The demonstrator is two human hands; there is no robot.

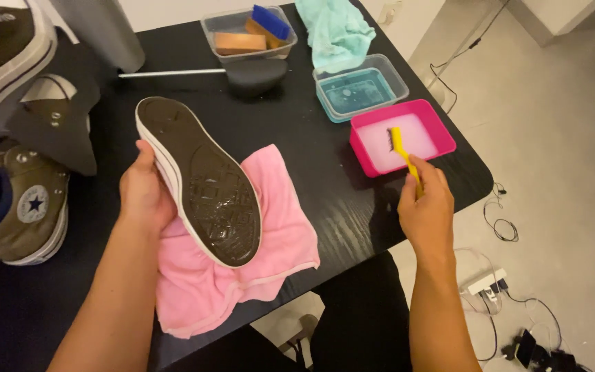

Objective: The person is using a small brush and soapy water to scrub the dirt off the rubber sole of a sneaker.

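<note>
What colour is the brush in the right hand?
Yellow: the brush in the right hand, head view.

1 head-worn camera looks steeply down, close over the black table (352, 207) and both forearms.

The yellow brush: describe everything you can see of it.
The yellow brush is slim, plastic-looking, with a long handle and a small head of dark bristles. The right hand holds the handle's near end; the head dips into the milky liquid in the pink tray on the black table. It slants away from the person.
</note>
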